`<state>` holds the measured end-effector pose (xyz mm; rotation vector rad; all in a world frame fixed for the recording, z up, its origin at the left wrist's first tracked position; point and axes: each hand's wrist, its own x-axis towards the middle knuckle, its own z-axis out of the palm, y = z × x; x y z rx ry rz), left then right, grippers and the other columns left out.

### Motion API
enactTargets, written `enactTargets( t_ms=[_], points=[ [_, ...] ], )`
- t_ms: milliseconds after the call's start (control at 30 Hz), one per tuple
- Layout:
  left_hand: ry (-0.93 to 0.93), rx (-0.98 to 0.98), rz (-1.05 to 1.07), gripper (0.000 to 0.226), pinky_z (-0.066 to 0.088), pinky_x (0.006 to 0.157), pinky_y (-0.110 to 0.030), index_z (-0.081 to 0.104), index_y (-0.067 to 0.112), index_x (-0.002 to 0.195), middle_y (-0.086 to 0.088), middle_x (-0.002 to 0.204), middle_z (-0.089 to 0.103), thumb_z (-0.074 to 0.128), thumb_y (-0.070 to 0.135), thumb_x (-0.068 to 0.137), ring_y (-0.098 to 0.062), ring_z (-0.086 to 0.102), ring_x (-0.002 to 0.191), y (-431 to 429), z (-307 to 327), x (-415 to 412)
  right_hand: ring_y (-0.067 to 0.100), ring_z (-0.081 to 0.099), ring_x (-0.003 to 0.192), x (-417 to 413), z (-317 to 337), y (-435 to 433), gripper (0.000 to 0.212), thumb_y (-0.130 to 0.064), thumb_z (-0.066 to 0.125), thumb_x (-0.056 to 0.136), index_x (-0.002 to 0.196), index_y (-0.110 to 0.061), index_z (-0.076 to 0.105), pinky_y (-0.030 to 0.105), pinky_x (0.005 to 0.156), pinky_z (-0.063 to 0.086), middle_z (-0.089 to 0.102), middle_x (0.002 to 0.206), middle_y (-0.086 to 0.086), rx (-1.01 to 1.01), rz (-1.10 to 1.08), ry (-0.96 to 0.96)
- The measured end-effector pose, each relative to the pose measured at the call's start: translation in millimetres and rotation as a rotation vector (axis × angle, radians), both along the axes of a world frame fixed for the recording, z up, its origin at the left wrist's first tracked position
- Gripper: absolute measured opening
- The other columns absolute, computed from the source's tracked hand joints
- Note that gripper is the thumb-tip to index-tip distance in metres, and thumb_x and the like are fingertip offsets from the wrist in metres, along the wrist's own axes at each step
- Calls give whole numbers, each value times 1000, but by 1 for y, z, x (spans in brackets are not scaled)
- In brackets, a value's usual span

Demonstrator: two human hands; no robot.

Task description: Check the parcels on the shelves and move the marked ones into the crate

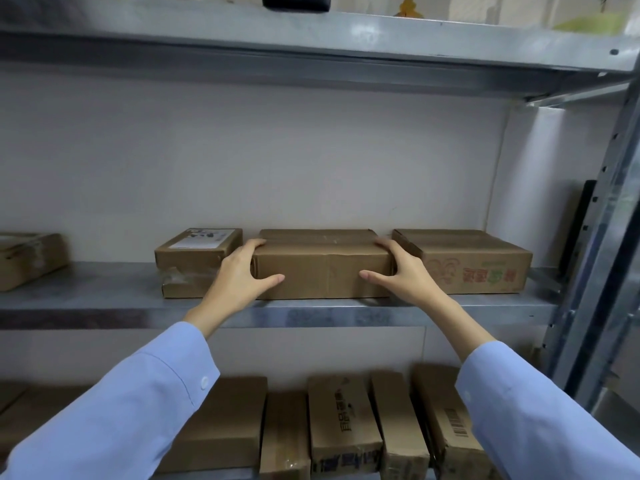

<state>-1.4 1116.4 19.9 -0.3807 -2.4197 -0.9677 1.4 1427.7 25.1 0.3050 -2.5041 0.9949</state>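
Middle parcel (322, 268): a plain brown cardboard box, wide and low, with a faint upright crease down the middle of its near face and a taped seam along its top. I see no label or mark on the faces turned to me.
Where it lies: flat on the middle shelf (104, 299), near the front edge, between two other boxes.
Left hand (239, 271): it grips the parcel's left end. My left fingers (254, 243) are curled over the top corner and the thumb is pressed on the near face.
Right hand (403, 271): it grips the right end the same way. My right fingers (384, 243) are hooked over the top and the thumb lies flat against the near face.
Labelled parcel (194, 258): just left of mine, smaller, with a white paper label on top and clear tape at its near lower corner.
Printed parcel (474, 265): just right of mine, with red and green print on its near face.
Far-left parcel (27, 258): well apart, at the left edge of the same shelf.
Lower parcels (343, 424): a row of brown boxes on the shelf below, one with a barcode.
Sleeves (138, 410): light blue, buttoned at the cuff.
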Motion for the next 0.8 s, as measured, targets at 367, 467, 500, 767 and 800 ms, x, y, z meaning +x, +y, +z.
enactTargets(
  t_ms=[367,467,500,767,800],
  points=[
    [149,149,-30,67,35,98,-19,54,19,133,4,130,58,84,26,73,-11,49,120,5,10,7,-3,45,120,10,9,-2,70,-32,83,77,139,-23,50,-5,87,28,53,130,-17,-133,-1,127],
    [200,188,-55,66,31,86,0,54,18,133,7,125,57,83,25,75,-5,47,113,7,20,9,-6,45,119,14,20,-1,70,-29,83,77,139,-23,51,-7,88,27,52,131,-19,-165,10,182],
    [213,209,-63,64,29,84,5,54,18,133,8,125,56,83,25,76,-5,47,112,7,23,11,-6,46,119,15,23,0,68,-30,83,78,138,-24,52,-5,90,28,53,131,-19,-180,17,198],
    [251,339,-76,40,35,80,-1,59,16,118,4,125,57,75,30,84,-10,52,113,7,44,11,-6,54,112,22,40,-1,32,-36,69,90,119,-26,59,8,89,44,61,120,-18,-289,32,282],
    [254,342,-70,37,38,81,-5,58,17,116,3,123,57,74,29,85,-13,54,112,6,44,9,0,56,115,21,41,0,30,-33,69,91,117,-24,59,6,89,43,62,120,-15,-295,32,294]
  ],
)
